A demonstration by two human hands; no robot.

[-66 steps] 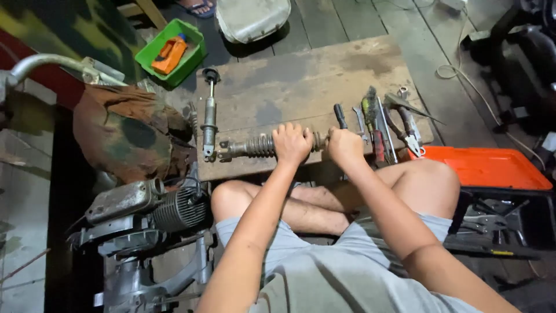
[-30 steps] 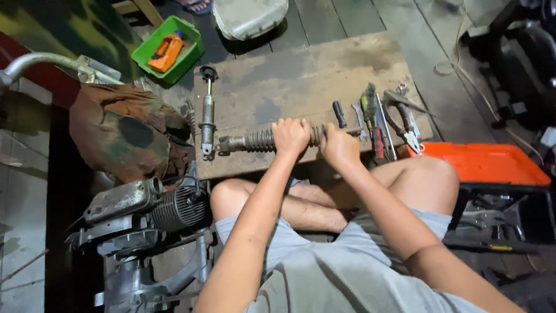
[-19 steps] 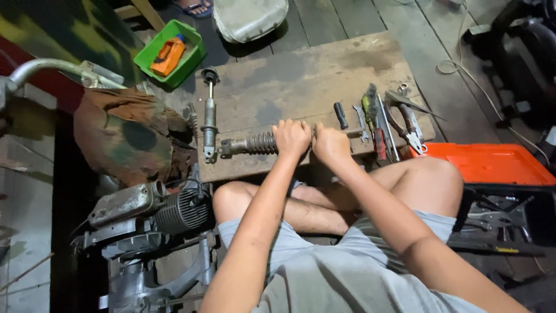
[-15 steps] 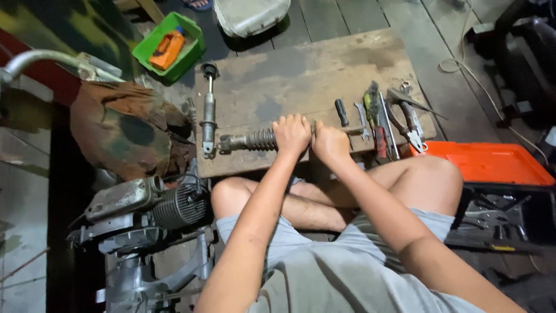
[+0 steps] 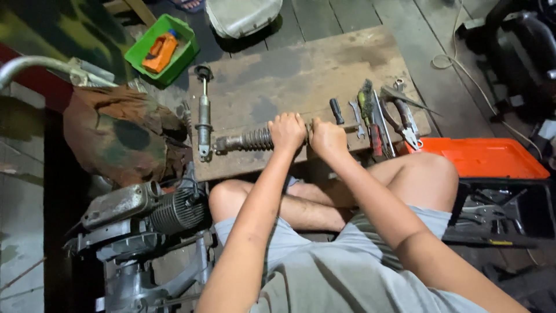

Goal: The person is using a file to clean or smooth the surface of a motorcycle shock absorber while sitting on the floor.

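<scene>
Left hand (image 5: 287, 131) closed in a fist around the right end of a coil-spring shock absorber (image 5: 243, 141), knuckles up. Right hand (image 5: 326, 138) also clenched, pressed up against the left one, gripping the same part where it runs out from under the fingers; exactly what sits inside that fist hidden. Both forearms stretched forward over crossed bare legs.

Shock absorber lying flat near the front edge of a worn wooden desk (image 5: 289, 69), spring end pointing left, its eyelet close to the desk's left side. Just beyond that eyelet, a second shock absorber (image 5: 203, 113), bare of any spring, lying at a right angle to the first, its ring end towards the far edge.

To the right of the hands, a row of hand tools: a short black-handled piece (image 5: 336, 110), a small spanner (image 5: 357, 116), a wire brush (image 5: 366, 104), a red-handled screwdriver (image 5: 376, 139) and pliers (image 5: 403, 119) at the desk's right end.

Further right, an orange toolbox lid (image 5: 480, 157) above an open black tray of tools (image 5: 498, 211). At the far left corner, a green plastic bin (image 5: 164, 49) with an orange item inside. Left of the desk, a rusty camouflage-patterned fuel tank (image 5: 119, 136), and below it a finned engine block (image 5: 168, 211) on the floor.
</scene>
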